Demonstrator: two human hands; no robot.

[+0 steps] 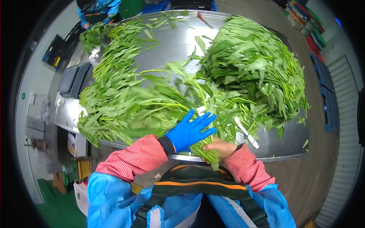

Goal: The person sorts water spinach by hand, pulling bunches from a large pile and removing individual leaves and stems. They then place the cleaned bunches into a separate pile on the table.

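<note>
My left hand [188, 132], in a blue glove, lies with its fingers spread across the leafy stalks near the table's front edge. Bare and closed, my right hand [221, 147] grips a bunch of water spinach [207, 155] by its stems, just beside the gloved fingers. Part of that bunch is hidden behind the glove. Some leaves to the left of my hands are blurred. A white-handled knife [247, 133] rests on the table to the right of my right hand. Behind it rises a big heap of water spinach [254, 68].
A long row of greens [114, 87] covers the left side of the metal table [159, 53]. A red-handled tool [205, 20] lies at the far edge. Another person [100, 11] handles greens at the far left. Grey trays [75, 79] stand at the left edge.
</note>
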